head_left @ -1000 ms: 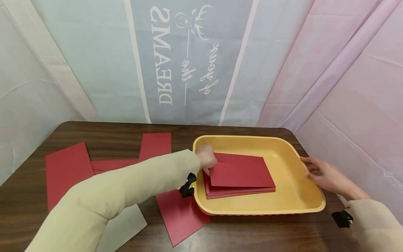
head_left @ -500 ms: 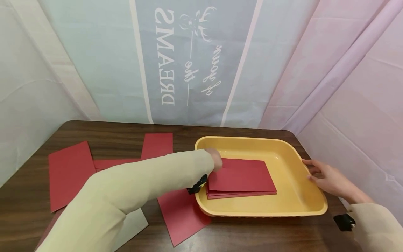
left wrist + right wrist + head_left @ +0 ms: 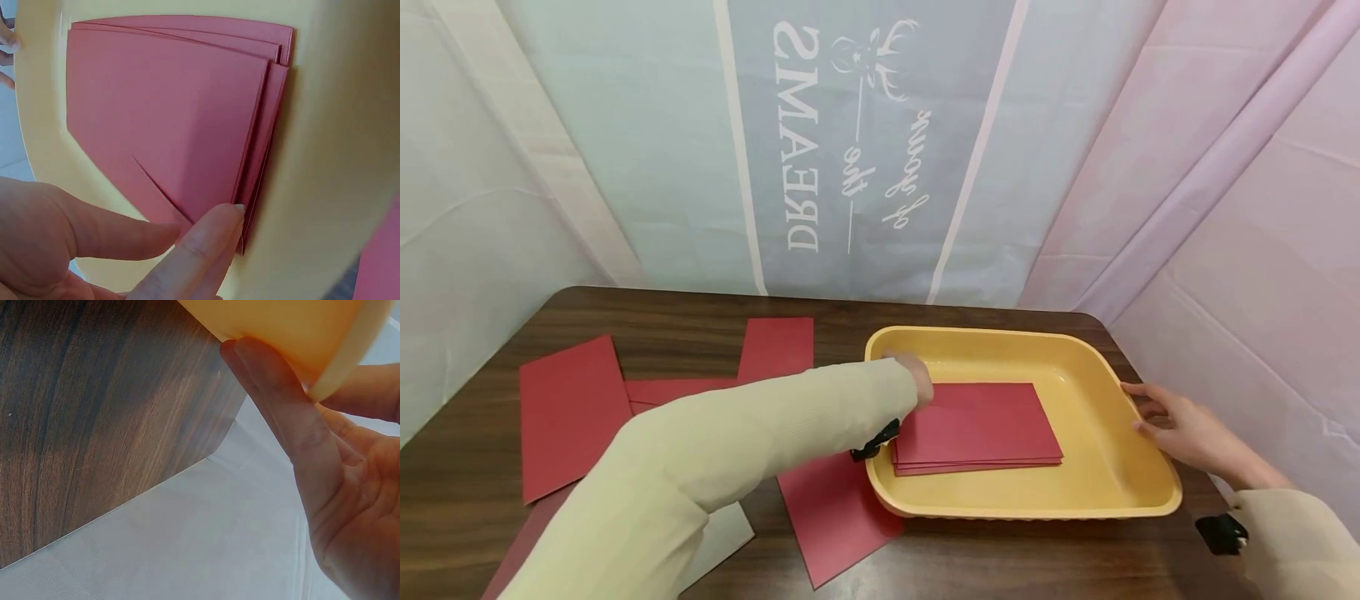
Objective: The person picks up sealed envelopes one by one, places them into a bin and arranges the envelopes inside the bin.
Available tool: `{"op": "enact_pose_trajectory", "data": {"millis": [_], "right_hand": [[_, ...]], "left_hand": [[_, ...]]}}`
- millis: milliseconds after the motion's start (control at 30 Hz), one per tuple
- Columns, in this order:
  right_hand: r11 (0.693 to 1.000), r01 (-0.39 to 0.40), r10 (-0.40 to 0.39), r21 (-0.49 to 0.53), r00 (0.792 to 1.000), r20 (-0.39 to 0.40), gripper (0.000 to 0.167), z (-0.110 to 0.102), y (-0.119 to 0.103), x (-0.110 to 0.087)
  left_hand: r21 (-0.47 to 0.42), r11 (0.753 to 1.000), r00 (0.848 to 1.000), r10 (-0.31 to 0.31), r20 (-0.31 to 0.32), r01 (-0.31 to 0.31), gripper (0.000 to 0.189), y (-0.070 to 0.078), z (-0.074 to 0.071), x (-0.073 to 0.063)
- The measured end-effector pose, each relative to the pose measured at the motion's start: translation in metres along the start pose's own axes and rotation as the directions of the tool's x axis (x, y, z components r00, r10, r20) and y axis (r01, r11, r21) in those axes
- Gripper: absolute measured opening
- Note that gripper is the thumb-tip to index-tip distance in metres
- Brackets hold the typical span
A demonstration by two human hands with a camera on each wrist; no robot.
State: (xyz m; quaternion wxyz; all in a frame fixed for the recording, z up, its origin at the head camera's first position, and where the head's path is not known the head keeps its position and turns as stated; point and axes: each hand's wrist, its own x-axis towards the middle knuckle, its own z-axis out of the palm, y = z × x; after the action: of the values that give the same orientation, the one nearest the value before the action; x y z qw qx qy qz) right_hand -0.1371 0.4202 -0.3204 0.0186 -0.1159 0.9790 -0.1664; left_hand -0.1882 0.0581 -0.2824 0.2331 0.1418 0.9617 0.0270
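One yellow tray point(image 3: 1105, 450) holds at least three red envelopes point(image 3: 985, 425); left hand point(image 3: 112, 239), fingers extended, at their corner; right hand point(image 3: 1183, 425) pinches the tray.

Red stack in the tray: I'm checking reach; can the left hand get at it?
Likely yes: the left hand is over the yellow tray, fingertips at a corner of the red stack, nothing between.

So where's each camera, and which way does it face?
Worn on head: faces forward and down at yellow tray; left hand, right hand, sleeves show.
On left wrist: faces red stack in tray; left hand, right fingers show.
On right wrist: faces tray's end, table; right hand shows.
Head and left wrist share stack and tray.
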Motion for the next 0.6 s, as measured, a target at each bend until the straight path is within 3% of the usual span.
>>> {"op": "enact_pose_trajectory", "data": {"millis": [67,133,233,333,400,467,600], "right_hand": [[1.000,-0.006,0.006,0.005,1.000,0.003,0.049,0.000,0.000,0.000],[1.000,0.001,-0.001,0.015,1.000,-0.001,0.049,0.001,0.001,-0.001],[1.000,0.015,-0.015,0.022,1.000,-0.009,0.048,0.001,0.002,-0.001],[0.999,0.032,-0.032,0.014,0.999,-0.024,0.048,0.001,0.002,-0.002],[0.999,0.043,-0.043,0.011,0.998,-0.037,0.047,0.002,0.002,-0.002],[0.999,0.042,-0.042,0.009,0.998,-0.038,0.047,0.002,0.001,-0.002],[1.000,0.021,-0.021,-0.001,1.000,-0.022,0.048,0.002,0.000,-0.002]], "left_hand": [[0.015,1.000,0.999,0.025,-0.021,-0.025,0.017,-0.002,0.001,0.008],[0.085,0.993,0.995,0.086,-0.041,-0.082,0.016,-0.004,0.001,0.018],[0.063,0.987,0.987,0.149,-0.054,-0.145,0.028,-0.008,-0.007,0.022],[-0.109,0.982,0.987,0.148,-0.058,-0.154,0.026,-0.012,-0.018,0.016],[-0.225,0.961,0.986,0.149,-0.076,-0.163,0.024,-0.017,-0.023,0.011],[-0.336,0.926,0.984,0.147,-0.098,-0.172,0.027,-0.023,-0.024,0.011],[-0.435,0.862,0.964,0.205,-0.169,-0.260,0.031,-0.039,-0.022,0.005]]}}
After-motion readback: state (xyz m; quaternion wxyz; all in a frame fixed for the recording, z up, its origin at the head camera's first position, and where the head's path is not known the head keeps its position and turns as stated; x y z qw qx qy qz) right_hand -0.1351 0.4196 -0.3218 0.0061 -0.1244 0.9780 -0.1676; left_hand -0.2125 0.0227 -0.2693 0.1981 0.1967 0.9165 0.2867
